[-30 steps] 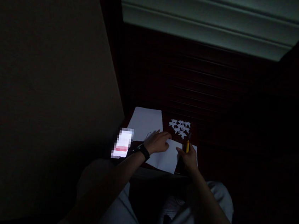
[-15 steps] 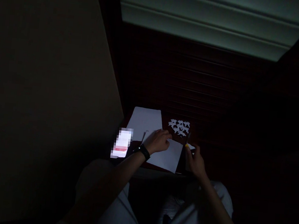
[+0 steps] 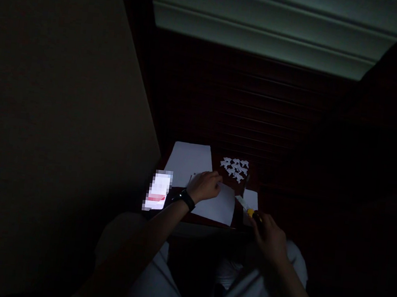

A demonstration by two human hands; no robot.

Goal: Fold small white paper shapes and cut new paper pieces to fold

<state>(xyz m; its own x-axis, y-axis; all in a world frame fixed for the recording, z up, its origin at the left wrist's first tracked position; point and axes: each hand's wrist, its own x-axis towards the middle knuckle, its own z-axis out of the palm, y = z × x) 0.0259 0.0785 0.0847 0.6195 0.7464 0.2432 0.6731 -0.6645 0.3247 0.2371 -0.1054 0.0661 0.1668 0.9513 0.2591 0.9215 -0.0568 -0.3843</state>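
Note:
The scene is very dark. My left hand (image 3: 206, 186), with a black band on the wrist, rests fingers curled on a white paper sheet (image 3: 219, 207) lying on a small dark table (image 3: 208, 221). My right hand (image 3: 270, 236) is closed round a yellow-handled cutter (image 3: 247, 209) whose pale blade points up-left toward the table's right side. A narrow white paper strip (image 3: 252, 199) lies to the right of the sheet. A cluster of several small white paper cut-outs (image 3: 235, 167) sits at the table's far right.
A second white sheet (image 3: 186, 162) lies at the table's far left. A lit phone screen (image 3: 158, 191) glows at the left edge. A tan wall (image 3: 51, 128) stands left, dark slatted panels behind. My light-trousered knees (image 3: 156, 276) are below the table.
My right hand drew the yellow cutter back toward me and to the right, off the sheet, leaving the narrow strip apart from it. My left hand stayed on the paper.

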